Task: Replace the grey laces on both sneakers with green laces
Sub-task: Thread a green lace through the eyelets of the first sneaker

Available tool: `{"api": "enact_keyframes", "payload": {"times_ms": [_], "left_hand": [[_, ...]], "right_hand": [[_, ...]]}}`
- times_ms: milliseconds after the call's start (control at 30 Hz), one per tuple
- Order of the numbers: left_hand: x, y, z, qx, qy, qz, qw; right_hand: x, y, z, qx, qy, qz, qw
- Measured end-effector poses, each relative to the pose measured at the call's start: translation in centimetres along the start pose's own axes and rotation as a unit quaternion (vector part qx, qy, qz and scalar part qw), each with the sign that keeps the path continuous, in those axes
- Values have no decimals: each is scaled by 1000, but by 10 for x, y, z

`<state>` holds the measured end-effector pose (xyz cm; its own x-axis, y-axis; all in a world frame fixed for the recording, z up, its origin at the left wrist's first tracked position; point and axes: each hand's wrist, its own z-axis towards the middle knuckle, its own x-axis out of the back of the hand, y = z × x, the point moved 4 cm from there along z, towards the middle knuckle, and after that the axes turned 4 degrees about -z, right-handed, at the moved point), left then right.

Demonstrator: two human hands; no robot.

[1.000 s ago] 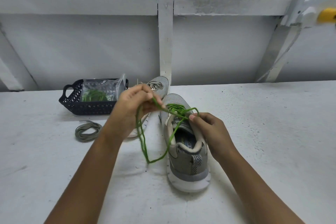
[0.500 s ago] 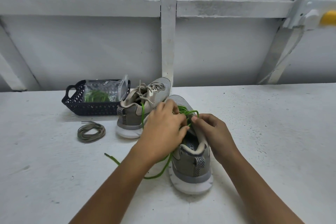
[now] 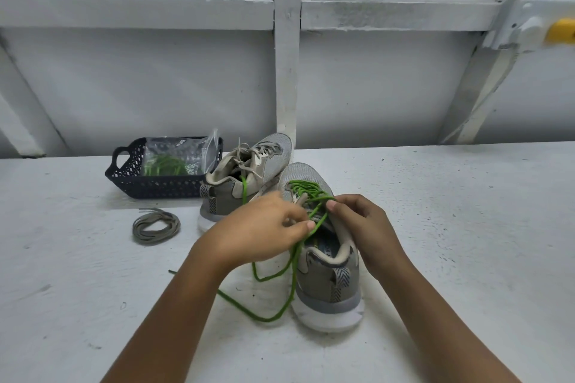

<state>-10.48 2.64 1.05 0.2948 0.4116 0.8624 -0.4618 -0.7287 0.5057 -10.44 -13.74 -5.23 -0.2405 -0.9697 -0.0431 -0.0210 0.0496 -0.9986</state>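
One sneaker nearly laced, one not begun

The near sneaker (image 3: 326, 283) carries the green lace (image 3: 306, 189) through most eyelets; its ends lie loose on the table (image 3: 451, 227). The left hand (image 3: 261, 230) pinches one strand, and the right hand (image 3: 361, 227) pinches another at the tongue. The far sneaker (image 3: 267, 162) behind has grey laces (image 3: 247, 162) in place.
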Motion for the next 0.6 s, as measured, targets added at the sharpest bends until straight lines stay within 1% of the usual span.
{"api": "enact_keyframes", "payload": {"times_ms": [100, 267, 333, 367, 400, 467, 500, 533, 600], "left_hand": [[4, 0, -3, 7, 0, 14, 1000], [8, 0, -3, 3, 10, -28, 1000], [14, -1, -3, 5, 34, -92, 995], [18, 0, -3, 5, 45, -157, 987], [23, 1, -4, 0, 51, -234, 971], [33, 4, -7, -17, 44, -382, 923], [38, 6, -8, -27, 36, -437, 899], [42, 7, -10, -35, 28, -478, 877], [50, 8, -11, -42, 6, -549, 835]], "right_hand": [[0, -1, 0, 3, 0, -9, 1000], [0, -3, -2, 8, -3, -18, 1000], [0, -3, -1, 8, -7, -21, 1000], [1, -3, -1, 9, -9, -24, 1000], [1, -4, -1, 10, -12, -28, 999], [2, -5, -2, 10, -15, -43, 999], [2, -7, -2, 19, -10, -64, 998], [2, -11, -3, 39, 6, -102, 994], [2, -26, -7, 114, 64, -186, 974]]}}
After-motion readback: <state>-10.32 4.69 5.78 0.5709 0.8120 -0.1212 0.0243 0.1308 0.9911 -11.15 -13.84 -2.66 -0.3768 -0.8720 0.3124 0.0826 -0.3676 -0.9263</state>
